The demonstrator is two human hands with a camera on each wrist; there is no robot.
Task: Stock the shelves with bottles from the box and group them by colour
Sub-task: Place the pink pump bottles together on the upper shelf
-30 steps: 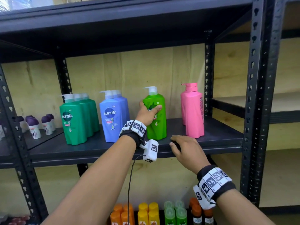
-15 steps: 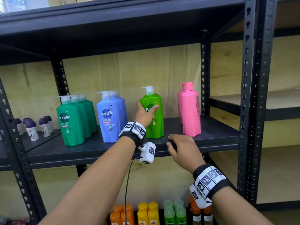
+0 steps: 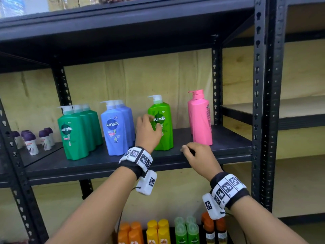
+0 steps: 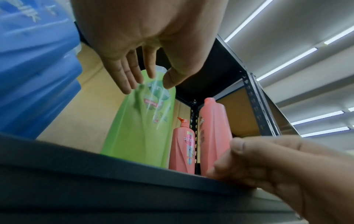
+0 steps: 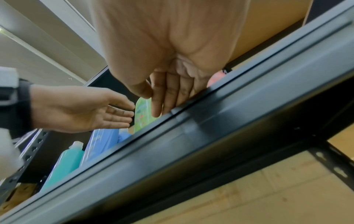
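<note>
A light green pump bottle (image 3: 164, 131) (image 4: 141, 128) stands upright on the black shelf (image 3: 228, 147), between the blue bottles (image 3: 114, 129) and the pink bottles (image 3: 200, 120) (image 4: 184, 145). My left hand (image 3: 149, 127) (image 4: 147, 81) hovers just in front of the green bottle's label with its fingers spread and straight, holding nothing. My right hand (image 3: 195, 154) (image 5: 164, 103) rests on the shelf's front edge, fingers lying over the lip. Dark green bottles (image 3: 73, 134) stand in a row at the left.
Small purple-capped roll-ons (image 3: 31, 140) sit on the neighbouring shelf to the left. Orange, yellow and green bottles (image 3: 158, 231) fill the shelf below. A black upright (image 3: 263, 103) bounds the bay on the right, and the shelf board above (image 3: 123, 32) hangs low.
My left hand gripped the light green bottle before; it has let go and drawn slightly back, fingers spread. The right hand stays on the shelf edge.
</note>
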